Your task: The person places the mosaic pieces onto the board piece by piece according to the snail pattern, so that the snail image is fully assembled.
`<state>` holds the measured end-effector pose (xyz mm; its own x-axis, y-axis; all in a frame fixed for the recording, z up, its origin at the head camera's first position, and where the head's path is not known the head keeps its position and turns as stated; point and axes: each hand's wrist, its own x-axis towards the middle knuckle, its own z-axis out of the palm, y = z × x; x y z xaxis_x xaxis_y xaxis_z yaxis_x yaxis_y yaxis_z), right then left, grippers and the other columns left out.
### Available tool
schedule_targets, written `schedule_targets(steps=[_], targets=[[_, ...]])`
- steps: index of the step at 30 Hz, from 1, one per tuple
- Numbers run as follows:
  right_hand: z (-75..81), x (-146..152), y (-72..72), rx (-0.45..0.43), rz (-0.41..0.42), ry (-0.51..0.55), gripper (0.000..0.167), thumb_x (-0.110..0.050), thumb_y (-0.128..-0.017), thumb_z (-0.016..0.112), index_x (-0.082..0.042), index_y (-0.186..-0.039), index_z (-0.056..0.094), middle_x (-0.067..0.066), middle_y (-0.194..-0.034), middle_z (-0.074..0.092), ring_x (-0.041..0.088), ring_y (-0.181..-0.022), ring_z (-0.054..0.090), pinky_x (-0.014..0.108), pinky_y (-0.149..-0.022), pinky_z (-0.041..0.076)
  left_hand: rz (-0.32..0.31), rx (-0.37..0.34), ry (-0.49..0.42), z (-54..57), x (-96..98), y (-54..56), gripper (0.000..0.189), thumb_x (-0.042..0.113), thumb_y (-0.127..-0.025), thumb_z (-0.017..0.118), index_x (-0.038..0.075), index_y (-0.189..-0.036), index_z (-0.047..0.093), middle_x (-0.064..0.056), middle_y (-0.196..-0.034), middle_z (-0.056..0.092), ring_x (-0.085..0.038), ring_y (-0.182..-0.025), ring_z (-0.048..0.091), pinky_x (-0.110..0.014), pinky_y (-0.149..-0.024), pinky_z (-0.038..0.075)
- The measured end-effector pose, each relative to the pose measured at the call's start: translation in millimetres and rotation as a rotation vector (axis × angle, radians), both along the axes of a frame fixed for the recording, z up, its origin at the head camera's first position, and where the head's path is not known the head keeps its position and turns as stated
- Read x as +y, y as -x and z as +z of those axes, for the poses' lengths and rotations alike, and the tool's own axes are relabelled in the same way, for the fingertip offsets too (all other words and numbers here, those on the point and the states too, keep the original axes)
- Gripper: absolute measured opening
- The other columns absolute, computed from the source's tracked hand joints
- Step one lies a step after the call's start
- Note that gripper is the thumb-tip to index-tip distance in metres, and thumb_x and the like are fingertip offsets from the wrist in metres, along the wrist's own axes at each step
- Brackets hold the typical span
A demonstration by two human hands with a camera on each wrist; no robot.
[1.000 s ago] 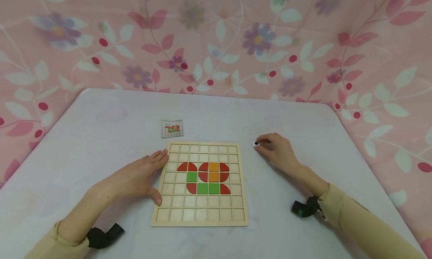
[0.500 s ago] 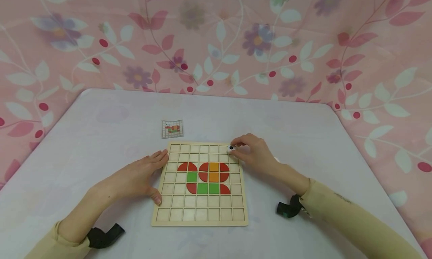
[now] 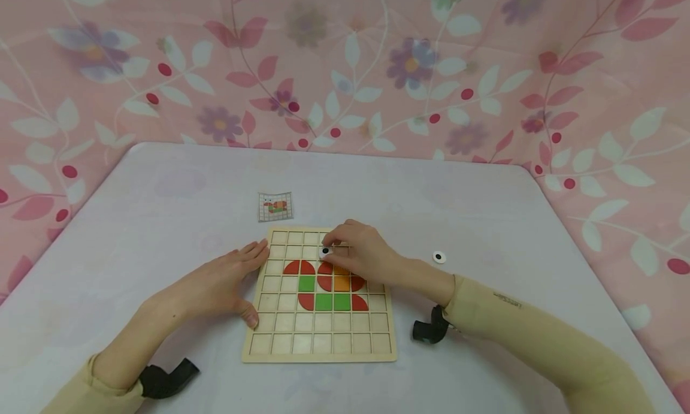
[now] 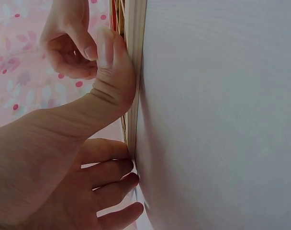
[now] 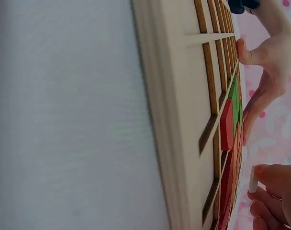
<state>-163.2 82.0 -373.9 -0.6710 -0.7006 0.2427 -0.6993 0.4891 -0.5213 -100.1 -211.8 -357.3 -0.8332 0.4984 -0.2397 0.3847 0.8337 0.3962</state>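
A wooden grid board (image 3: pixel 319 357) lies on the table, with red, green and orange pieces set in its middle cells. Along the board's left edge rests my left hand (image 3: pixel 215 285), thumb and fingers spread and touching the rim. My right hand (image 3: pixel 366 255) pinches a small white disc with a black dot (image 3: pixel 325 251) between thumb and fingertips, over the upper rows of the board. Seen edge-on in the right wrist view, the disc (image 5: pixel 253 179) is thin and stands above the board. The right hand hides some upper right cells and part of the orange and red pieces.
Another white disc with a black dot (image 3: pixel 439 257) lies on the table right of the board, near the right forearm. Behind the board is a small picture card (image 3: pixel 275 207) showing a coloured grid pattern. A floral curtain (image 3: pixel 345 66) hangs beyond the table's far edge.
My right hand has carried the pinched disc leftward from beside the board to over its upper rows. The other disc on the table has come into view. The left hand has stayed put.
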Motion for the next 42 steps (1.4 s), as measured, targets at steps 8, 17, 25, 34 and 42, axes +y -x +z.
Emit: schedule_targets(steps=[8,17,25,34,42], targets=[[6.7,-25,5.3,-0.007,0.017,-0.116,0.022,-0.024,-0.091,0.075,-0.010,-0.107,0.072,-0.001,-0.100,0.071,0.015,-0.096,0.059,0.028,-0.085,0.053,0.010,-0.005,0.001,-0.5,0.2,-0.1,0.131,0.064,-0.053,0.084,-0.007,-0.152,0.034,-0.022,-0.162,0.024,-0.044,-0.149,0.023,-0.060,-0.119,0.025],[6.5,-34,8.2,0.009,0.053,-0.152,0.022,-0.019,-0.092,0.073,-0.008,-0.110,0.070,0.002,-0.104,0.070,0.016,-0.097,0.061,0.027,-0.087,0.054,0.001,0.011,0.010,-1.4,0.1,0.3,0.131,0.064,-0.053,0.084,-0.007,-0.151,0.034,-0.022,-0.162,0.025,-0.043,-0.149,0.024,-0.059,-0.119,0.026],[1.9,-35,5.6,0.025,0.026,-0.141,0.018,-0.019,-0.092,0.073,-0.007,-0.106,0.071,0.002,-0.101,0.071,0.015,-0.090,0.061,0.028,-0.084,0.055,-0.001,0.012,0.010,-2.0,-0.3,0.3,0.131,0.065,-0.053,0.083,-0.006,-0.152,0.034,-0.022,-0.162,0.025,-0.043,-0.149,0.024,-0.059,-0.119,0.025],[3.4,-16,-4.1,0.039,-0.074,-0.125,0.019,-0.019,-0.091,0.074,-0.008,-0.106,0.073,0.002,-0.101,0.072,0.016,-0.089,0.063,0.027,-0.081,0.055,0.000,0.015,0.007,-4.3,1.0,0.7,0.131,0.063,-0.052,0.085,-0.006,-0.151,0.034,-0.022,-0.162,0.025,-0.043,-0.149,0.024,-0.059,-0.119,0.025],[-1.3,37,-16.3,-0.008,-0.221,-0.025,0.021,-0.017,-0.090,0.074,-0.011,-0.109,0.072,0.001,-0.105,0.072,0.017,-0.094,0.063,0.032,-0.082,0.055,0.014,0.007,0.016,-3.3,0.8,0.6,0.132,0.063,-0.052,0.086,-0.006,-0.152,0.034,-0.021,-0.163,0.024,-0.042,-0.150,0.023,-0.059,-0.119,0.025]])
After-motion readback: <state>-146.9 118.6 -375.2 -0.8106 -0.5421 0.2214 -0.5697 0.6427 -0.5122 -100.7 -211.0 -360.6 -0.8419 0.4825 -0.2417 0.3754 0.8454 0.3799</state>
